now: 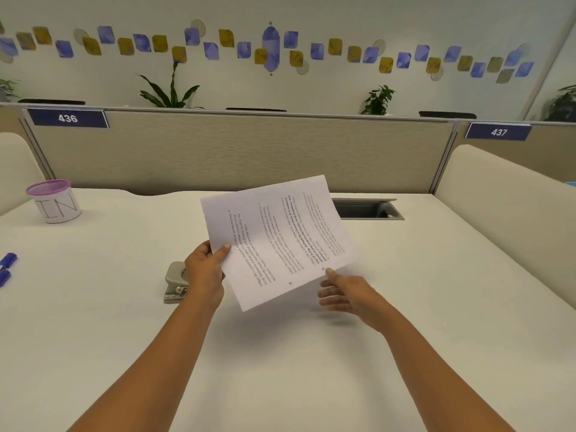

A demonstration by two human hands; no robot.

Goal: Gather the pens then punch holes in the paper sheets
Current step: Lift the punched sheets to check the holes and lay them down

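Observation:
A printed paper sheet (280, 241) hangs tilted above the white desk, with two small punched holes near its lower edge. My left hand (204, 272) pinches the sheet's left corner between thumb and fingers. My right hand (344, 293) is under the sheet's lower right edge, fingers spread, one fingertip touching the edge. A grey hole punch (175, 282) lies on the desk, partly hidden behind my left hand. Two blue pens (7, 268) lie at the desk's far left edge, cut off by the frame.
A mesh pen cup (54, 201) with a pink rim and a paper label stands at the back left. A cable opening (367, 208) is set in the desk (124, 322) behind the sheet. A beige partition (237, 151) closes the back; cream dividers stand at both sides.

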